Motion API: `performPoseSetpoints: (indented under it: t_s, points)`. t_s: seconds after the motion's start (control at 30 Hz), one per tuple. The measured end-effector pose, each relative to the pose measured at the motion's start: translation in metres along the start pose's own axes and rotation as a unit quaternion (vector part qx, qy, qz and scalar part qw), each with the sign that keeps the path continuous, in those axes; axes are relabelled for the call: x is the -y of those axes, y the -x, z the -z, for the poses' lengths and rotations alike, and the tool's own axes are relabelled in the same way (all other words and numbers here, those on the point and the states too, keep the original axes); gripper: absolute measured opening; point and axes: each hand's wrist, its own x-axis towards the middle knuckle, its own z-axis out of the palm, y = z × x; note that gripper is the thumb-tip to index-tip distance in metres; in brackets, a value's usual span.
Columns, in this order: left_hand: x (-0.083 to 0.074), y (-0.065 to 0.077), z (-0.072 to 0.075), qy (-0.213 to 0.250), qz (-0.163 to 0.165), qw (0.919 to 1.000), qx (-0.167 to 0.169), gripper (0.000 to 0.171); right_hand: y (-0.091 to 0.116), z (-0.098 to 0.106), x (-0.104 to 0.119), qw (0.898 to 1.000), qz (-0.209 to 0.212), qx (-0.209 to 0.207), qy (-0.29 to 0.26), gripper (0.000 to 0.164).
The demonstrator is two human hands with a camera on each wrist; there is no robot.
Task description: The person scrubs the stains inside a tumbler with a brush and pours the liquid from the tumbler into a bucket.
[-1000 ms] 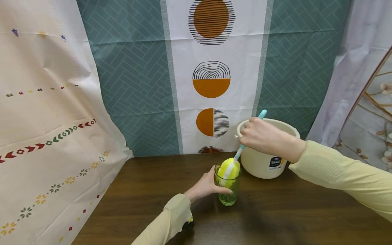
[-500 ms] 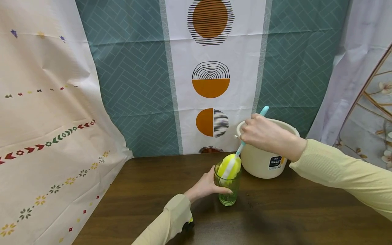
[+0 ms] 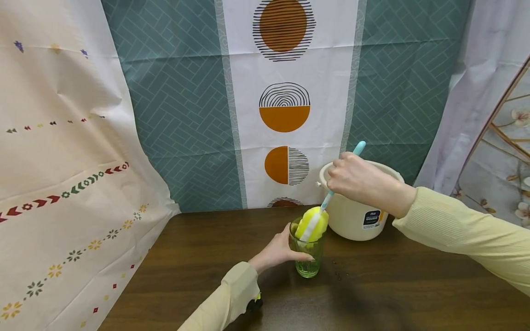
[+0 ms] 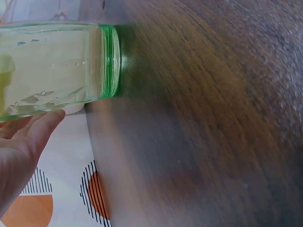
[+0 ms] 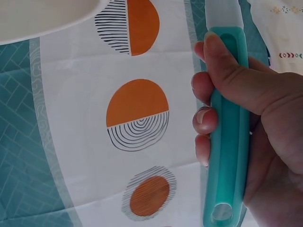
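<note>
Left hand point(image 3: 278, 252) grips the green glass point(image 3: 309, 263), upright on the table point(image 3: 198, 257); right hand point(image 3: 357, 178) grasps the brush point(image 3: 326, 201), its yellow head point(image 3: 312, 224) partly inside the glass.

1 upright green glass point(image 3: 316, 255), 1 tilted yellow sponge brush point(image 3: 313, 224) partly inside it

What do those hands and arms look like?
The left hand and right hand are gloveless. Right sleeve: pale yellow, finely ribbed. Left sleeve: pale yellow, with a wide cuff. A small black item with a yellow patch shows beside that cuff; I can't tell what.
</note>
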Motion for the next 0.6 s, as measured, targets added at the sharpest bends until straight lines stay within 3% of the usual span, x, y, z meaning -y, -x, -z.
performPoseSetpoints:
  t_s: [0.6]
  points:
    - [0.0,0.001,0.001,-0.001,-0.003,1.0,0.0,0.072,0.0,0.013,0.001,1.0,0.015,-0.013,-0.024,0.032]
